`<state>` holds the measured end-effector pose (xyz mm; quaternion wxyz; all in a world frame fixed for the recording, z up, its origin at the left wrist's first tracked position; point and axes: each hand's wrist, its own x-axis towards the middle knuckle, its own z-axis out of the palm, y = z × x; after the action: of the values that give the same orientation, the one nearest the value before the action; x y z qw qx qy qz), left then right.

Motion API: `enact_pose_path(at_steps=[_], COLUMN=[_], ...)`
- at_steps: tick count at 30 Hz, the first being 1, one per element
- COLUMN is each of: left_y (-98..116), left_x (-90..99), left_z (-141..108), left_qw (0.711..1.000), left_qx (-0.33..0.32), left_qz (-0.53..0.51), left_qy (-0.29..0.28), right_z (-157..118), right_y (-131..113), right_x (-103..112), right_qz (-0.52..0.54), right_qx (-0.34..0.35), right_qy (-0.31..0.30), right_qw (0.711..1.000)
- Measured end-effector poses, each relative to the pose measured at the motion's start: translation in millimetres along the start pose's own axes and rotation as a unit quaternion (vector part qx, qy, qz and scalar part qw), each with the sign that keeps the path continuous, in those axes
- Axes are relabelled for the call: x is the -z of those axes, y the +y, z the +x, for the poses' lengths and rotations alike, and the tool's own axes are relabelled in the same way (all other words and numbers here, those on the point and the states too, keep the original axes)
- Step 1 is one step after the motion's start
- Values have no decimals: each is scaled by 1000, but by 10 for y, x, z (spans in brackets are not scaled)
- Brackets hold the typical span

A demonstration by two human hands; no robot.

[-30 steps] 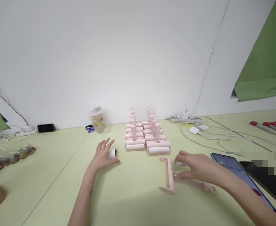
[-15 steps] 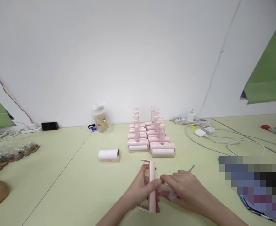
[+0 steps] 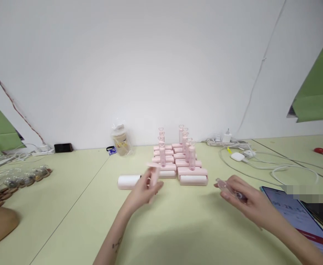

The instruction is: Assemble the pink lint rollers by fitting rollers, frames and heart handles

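Observation:
My left hand (image 3: 142, 191) is closed around a pink lint roller frame (image 3: 154, 174), which is blurred and seen nearly end-on. It is over the table, just right of a white paper roll (image 3: 127, 182) lying on its side. My fingers partly cover the roll's right end. Out to the right, my right hand (image 3: 251, 202) grips a clear pinkish handle (image 3: 225, 186) that points left; its rear part is hidden in the palm. Between and beyond the hands stand pink lint rollers (image 3: 192, 172) in two rows, with their clear handles upright.
A phone (image 3: 302, 221) showing a timer lies beside my right forearm. White cables and a charger (image 3: 237, 156) spread at the back right. A bagged cup (image 3: 121, 141) stands by the wall. At the left are another person's arm (image 3: 1, 224) and several small clear-domed items (image 3: 26, 178).
My hands have moved apart. The left carried the pink frame up and left toward the paper roll; the right moved right with the clear handle, which now shows more plainly.

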<state>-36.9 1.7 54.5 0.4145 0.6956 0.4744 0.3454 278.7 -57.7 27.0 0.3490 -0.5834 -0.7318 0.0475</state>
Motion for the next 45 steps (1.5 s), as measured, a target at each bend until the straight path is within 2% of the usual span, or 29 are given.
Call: enact_pose_path(at_steps=[2,4,6,9,11,12,14,15,17,18,19,21,23,24,26,27,29,33,35,37,39,42,45], left_y=[-96,-203,-275,-256,-183,-144,-90,-81,-96,-114,-133,-166,-178,-177,-168,-164,-161,-187,-200,-198,-176,-115,-63], left_x=[-126,-222,-260,-270,-317,-365,-509,-595,-760,-826,-875,-915,-897,-879,-850,-846,-859,-917,-936,-940,-926,-869,-794], left_z=[-8,-14,-13,-21,-54,-80,-140,-171,-223,-243,-258,-278,-292,-298,-314,-323,-343,-389,-407,-412,-402,-385,-420], left_qw=[987,970,968,974,978,983,990,980,925,900,891,894,918,938,978,985,975,939,931,932,938,936,920], left_qx=[-19,-32,-47,-87,-99,-91,-22,31,130,159,168,168,157,139,65,18,-60,-135,-153,-149,-129,-99,-111], left_qz=[138,210,223,203,177,151,33,-49,-203,-249,-269,-284,-246,-196,-39,47,178,300,319,315,305,323,352], left_qy=[-80,-117,-109,-57,-42,-56,-134,-189,-293,-320,-326,-303,-269,-251,-195,-163,-120,-101,-90,-96,-105,-105,-130], right_z=[12,26,42,52,36,22,-12,-28,-52,-60,-66,-76,-96,-111,-153,-178,-226,-260,-233,-190,-145,-90,-59], right_y=[-178,-338,-458,-593,-681,-724,-798,-824,-845,-840,-825,-781,-738,-723,-716,-721,-736,-749,-757,-777,-800,-820,-837], right_x=[-69,-136,-205,-318,-391,-421,-466,-478,-479,-467,-449,-397,-336,-308,-264,-251,-246,-303,-347,-386,-407,-378,-280], right_qz=[41,41,9,-65,-120,-143,-163,-160,-133,-107,-70,40,175,242,362,407,457,457,404,311,238,196,144], right_qx=[-7,-5,56,227,333,376,438,456,471,472,466,422,324,267,173,148,126,132,140,129,96,98,135], right_qy=[-46,-71,-83,-53,-14,1,14,11,-12,-28,-42,-46,-7,18,41,37,10,-21,-50,-114,-186,-269,-323], right_qw=[998,997,995,970,935,916,884,875,872,875,881,904,930,933,915,901,880,879,903,935,948,938,926])
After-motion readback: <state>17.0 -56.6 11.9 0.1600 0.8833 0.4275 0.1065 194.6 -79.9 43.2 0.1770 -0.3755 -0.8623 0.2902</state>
